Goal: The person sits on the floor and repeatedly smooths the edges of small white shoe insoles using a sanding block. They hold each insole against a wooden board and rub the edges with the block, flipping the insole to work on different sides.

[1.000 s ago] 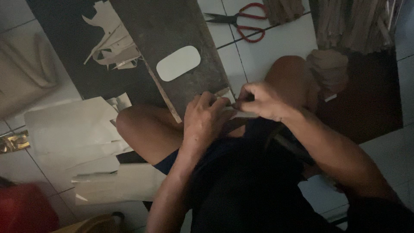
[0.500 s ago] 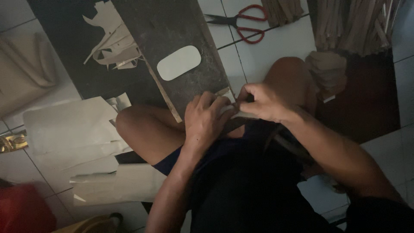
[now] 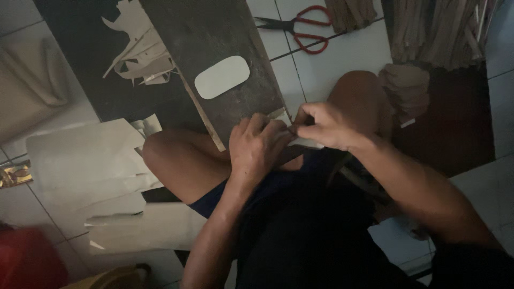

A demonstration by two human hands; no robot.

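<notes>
oval cutout on board | scissors right of board | paper sheets left of knee

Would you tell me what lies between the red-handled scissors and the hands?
In the head view, bare white floor tile and the person's bent knee lie between the scissors and the right hand.

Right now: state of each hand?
Left hand: closed, fingers curled onto a small pale piece.
Right hand: closed, pinching the same piece.
</notes>
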